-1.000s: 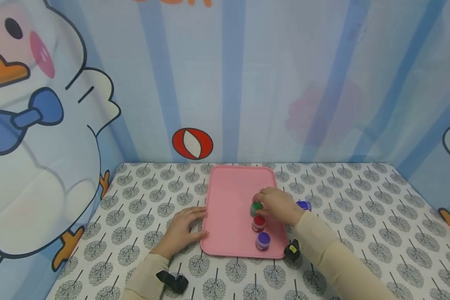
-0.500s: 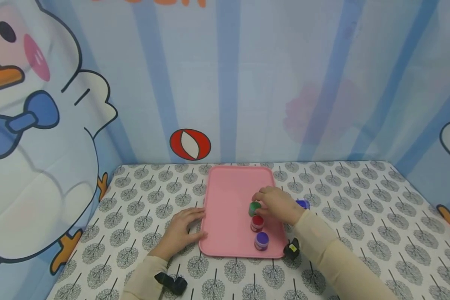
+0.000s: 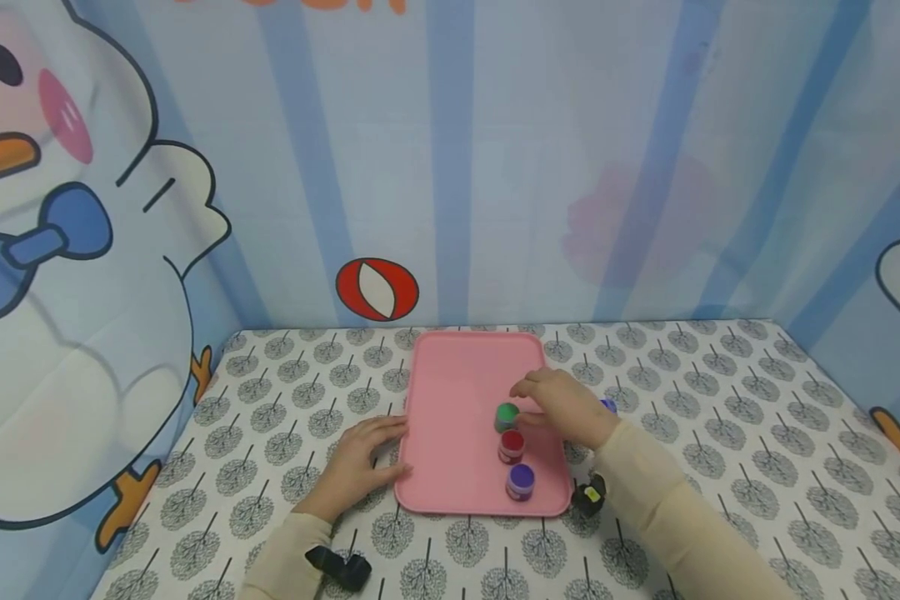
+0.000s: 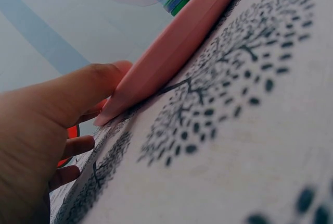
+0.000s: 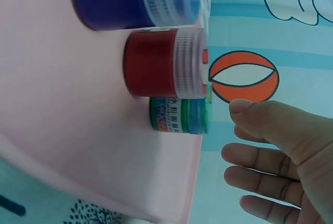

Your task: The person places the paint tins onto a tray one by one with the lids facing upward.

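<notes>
Three small paint jars stand in a row along the right side of a pink tray point(image 3: 450, 392): a green jar point(image 3: 506, 417) farthest back, a red jar point(image 3: 511, 447) in the middle and a purple-blue jar point(image 3: 521, 482) in front. My right hand point(image 3: 562, 406) hovers beside the green jar, its fingers loosely spread and nothing in them. In the right wrist view, a gap shows between the thumb and the green jar's point(image 5: 179, 115) lid. My left hand point(image 3: 360, 461) rests against the tray's left edge, where its thumb touches the rim point(image 4: 171, 52).
Beyond the tray's right edge, partly hidden by my right wrist, is a blue-purple object point(image 3: 609, 405) on the table. The tablecloth point(image 3: 270, 408) has a tree print. A cartoon-printed curtain point(image 3: 390, 167) hangs behind the table.
My right hand has let go of the green jar and drawn back slightly to the right, fingers parting from it. The left hand stays at the tray's edge.
</notes>
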`<state>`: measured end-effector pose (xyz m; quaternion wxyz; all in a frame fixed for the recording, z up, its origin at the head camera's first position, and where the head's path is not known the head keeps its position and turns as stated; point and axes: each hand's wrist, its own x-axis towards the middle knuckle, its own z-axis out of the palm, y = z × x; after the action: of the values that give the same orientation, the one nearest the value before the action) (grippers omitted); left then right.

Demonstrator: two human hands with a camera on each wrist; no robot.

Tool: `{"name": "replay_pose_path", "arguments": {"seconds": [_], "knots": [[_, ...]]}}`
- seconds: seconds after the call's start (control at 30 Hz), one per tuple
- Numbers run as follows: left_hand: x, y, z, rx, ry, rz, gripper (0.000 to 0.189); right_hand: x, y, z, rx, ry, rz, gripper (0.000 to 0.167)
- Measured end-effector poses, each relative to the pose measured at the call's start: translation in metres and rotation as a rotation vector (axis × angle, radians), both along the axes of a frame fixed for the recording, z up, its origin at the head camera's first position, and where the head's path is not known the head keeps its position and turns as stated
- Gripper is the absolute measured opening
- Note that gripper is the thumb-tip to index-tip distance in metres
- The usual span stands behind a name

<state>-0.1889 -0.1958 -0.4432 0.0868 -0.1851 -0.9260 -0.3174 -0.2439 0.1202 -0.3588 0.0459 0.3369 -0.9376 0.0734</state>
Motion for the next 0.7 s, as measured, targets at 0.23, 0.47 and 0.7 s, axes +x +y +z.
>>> {"name": "replay_pose_path", "arguments": {"seconds": [0.23,0.47,0.7], "knots": [[-0.001,0.0,0.001,0.001,-0.012,0.0,0.056,0.002,0.007,0.003,-0.016,-0.011,-0.026,0.035],[0.001,-0.001,0.003,0.009,-0.021,-0.003,0.055,0.004,0.017,0.003,-0.063,-0.026,-0.024,0.034],[0.001,0.0,0.003,0.014,-0.022,-0.007,0.055,0.004,0.026,0.001,-0.066,-0.04,-0.061,0.033]]}}
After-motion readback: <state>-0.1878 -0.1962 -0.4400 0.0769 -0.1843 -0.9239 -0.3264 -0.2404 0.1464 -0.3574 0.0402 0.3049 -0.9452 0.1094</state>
